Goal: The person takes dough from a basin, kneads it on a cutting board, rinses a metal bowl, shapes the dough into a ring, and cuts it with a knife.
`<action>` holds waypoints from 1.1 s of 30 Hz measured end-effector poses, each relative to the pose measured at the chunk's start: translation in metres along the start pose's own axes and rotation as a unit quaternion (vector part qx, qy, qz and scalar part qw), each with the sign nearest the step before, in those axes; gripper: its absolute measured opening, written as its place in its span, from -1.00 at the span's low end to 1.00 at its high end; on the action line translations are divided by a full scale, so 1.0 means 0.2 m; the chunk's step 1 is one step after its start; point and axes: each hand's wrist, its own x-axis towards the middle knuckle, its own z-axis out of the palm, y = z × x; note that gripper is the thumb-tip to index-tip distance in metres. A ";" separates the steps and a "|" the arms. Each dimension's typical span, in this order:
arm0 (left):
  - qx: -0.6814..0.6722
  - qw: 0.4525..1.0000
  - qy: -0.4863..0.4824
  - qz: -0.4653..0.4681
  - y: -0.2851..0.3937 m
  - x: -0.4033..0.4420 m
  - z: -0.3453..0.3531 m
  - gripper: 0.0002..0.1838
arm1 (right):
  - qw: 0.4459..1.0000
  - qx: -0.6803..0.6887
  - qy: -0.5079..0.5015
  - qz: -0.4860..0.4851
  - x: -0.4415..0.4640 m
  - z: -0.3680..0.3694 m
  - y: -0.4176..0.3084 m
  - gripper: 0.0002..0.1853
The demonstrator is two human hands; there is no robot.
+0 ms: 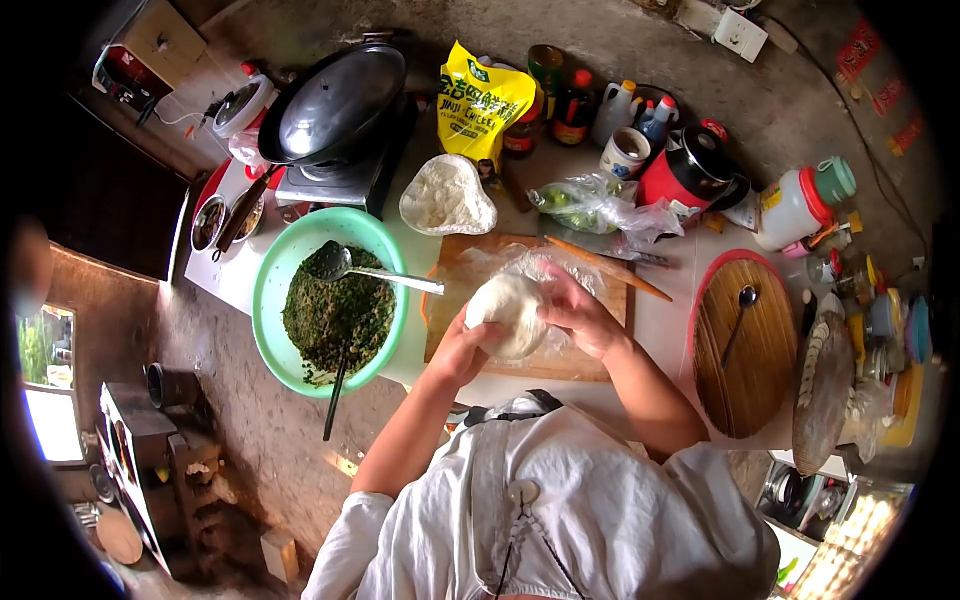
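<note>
Both my hands hold a pale round of dough [510, 312] above a floured wooden board [590, 368]. My left hand [462, 345] grips its left edge, thumb on top and fingers underneath, mostly hidden. On the other side my right hand [583, 310] holds the dough's right edge. A wooden rolling pin [612, 270] lies across the board's far right corner. Left of the board stands a mint-green bowl [262, 315] of chopped green filling [335, 315], with a slotted spoon [332, 262] and a dark-handled utensil [335, 400] in it. Behind the board is a container of flour [448, 195].
A wok with a lid [340, 105] sits on a stove at the back left. Along the back stand a yellow seasoning bag [482, 105], several bottles and a red kettle [690, 170]. To the right lie a round wooden lid [745, 370] with a spoon and a tray with a row of dumplings [815, 365].
</note>
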 end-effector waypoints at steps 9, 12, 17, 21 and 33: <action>0.286 0.952 0.091 0.059 -0.02 0.05 0.02 -0.34 | 0.958 -0.276 0.073 -0.029 0.02 0.00 0.13 -0.62; 0.301 0.953 0.042 0.011 -0.03 0.04 0.00 -0.43 | 0.934 -0.339 0.094 -0.066 0.02 -0.01 0.08 -0.68; 0.211 0.976 0.059 -0.021 -0.07 0.06 -0.08 -0.52 | 0.976 -0.194 0.100 -0.002 0.02 -0.07 0.10 -0.59; 0.063 0.994 0.059 -0.069 -0.08 0.06 -0.05 -0.53 | 0.993 -0.082 0.058 0.057 0.01 -0.06 0.13 -0.45; 0.286 0.915 0.262 -0.108 -0.53 0.23 -0.59 -0.53 | 0.820 -0.567 0.078 -0.004 0.55 -0.18 0.26 -0.77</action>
